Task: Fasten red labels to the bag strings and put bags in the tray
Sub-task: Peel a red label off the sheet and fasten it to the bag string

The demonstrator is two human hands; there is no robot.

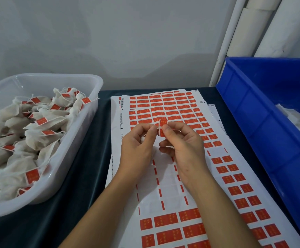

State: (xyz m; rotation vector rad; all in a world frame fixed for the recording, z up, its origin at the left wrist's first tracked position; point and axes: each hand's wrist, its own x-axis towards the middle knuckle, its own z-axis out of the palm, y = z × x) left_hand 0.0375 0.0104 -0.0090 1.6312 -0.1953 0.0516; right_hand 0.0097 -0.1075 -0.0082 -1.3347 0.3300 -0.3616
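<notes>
Both hands meet above the label sheets [165, 176]. My left hand [136, 147] holds a small white bag, mostly hidden in its curled fingers, and pinches its string near the thumb tip. My right hand [183, 145] pinches a red label [162, 126] that is folded over the white string between the two thumbs. The white tray [74, 154] at the left holds several white bags with red labels [32, 133] on their strings.
A blue crate [263, 122] stands at the right with white bags [296, 120] inside. The stacked sheets carry rows of red labels, with peeled gaps in the middle. A dark cloth [84, 176] covers the table. White pipes [238, 33] rise at the back right.
</notes>
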